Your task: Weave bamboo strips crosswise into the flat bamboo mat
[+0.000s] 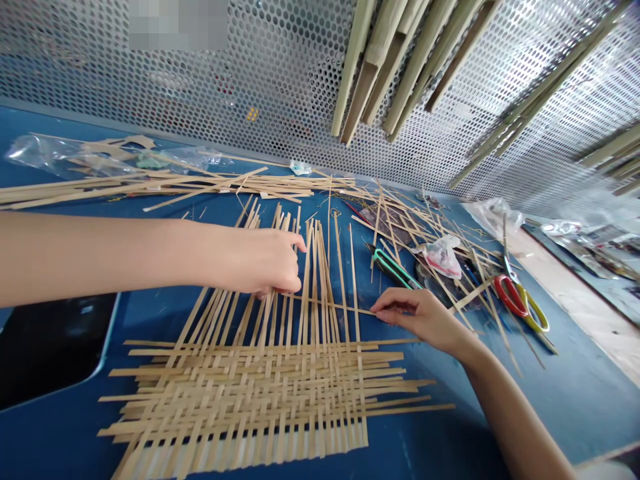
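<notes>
Holding a thin bamboo strip (330,304) across the uprights (320,267) of the woven mat (250,400) on the blue bench (550,400), head view: right hand (420,320) is pinching its end, seemingly to keep it taut. Left hand (263,263) is curling over the uprights, fingertips hidden, so I can't tell if it's gripping anything.

- A craft workshop for bamboo weaving, going by the bench and materials
- A half-woven bamboo mat (250,393) lies on a blue workbench (560,400)
- Loose bamboo strips (160,187) are heaped across the bench top
- Long bamboo slats (395,73) lean against a perforated metal panel (150,73)
- Red-and-yellow-handled scissors (515,303) and a green-handled tool (393,268) lie among the strips
- Plastic bags (493,217) sit nearby on the bench
</notes>
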Available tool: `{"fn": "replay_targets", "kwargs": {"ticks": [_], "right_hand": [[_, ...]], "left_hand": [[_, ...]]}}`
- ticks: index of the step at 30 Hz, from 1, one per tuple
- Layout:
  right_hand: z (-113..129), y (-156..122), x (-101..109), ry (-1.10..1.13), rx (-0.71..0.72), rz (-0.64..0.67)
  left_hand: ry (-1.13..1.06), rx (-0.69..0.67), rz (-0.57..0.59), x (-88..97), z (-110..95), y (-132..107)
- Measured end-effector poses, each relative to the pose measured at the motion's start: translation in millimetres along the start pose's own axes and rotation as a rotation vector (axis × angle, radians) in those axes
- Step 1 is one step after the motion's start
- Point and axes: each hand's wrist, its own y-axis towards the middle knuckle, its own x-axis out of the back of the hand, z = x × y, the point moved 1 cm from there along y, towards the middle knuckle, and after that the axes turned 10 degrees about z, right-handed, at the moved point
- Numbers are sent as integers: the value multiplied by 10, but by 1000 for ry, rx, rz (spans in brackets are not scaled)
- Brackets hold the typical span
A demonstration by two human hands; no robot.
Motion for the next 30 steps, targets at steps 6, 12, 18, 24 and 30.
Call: {"fn": "replay_targets", "kwargs": {"ticks": [6, 12, 18, 24, 30], "right_hand": [[-7, 4, -9, -15, -11, 0], [-20, 9, -8, -33, 2, -15], [-13, 22, -10, -36, 6, -14], [-15, 22, -14, -19, 1, -14], [-13, 16, -16, -2, -10, -7]], "left_hand": [[109, 7, 117, 46, -88, -60], [2, -15, 26, 8, -105, -102], [-7, -3, 22, 66, -114, -86], [78, 54, 59, 69, -91, -4], [80, 25, 6, 78, -100, -9]]}}
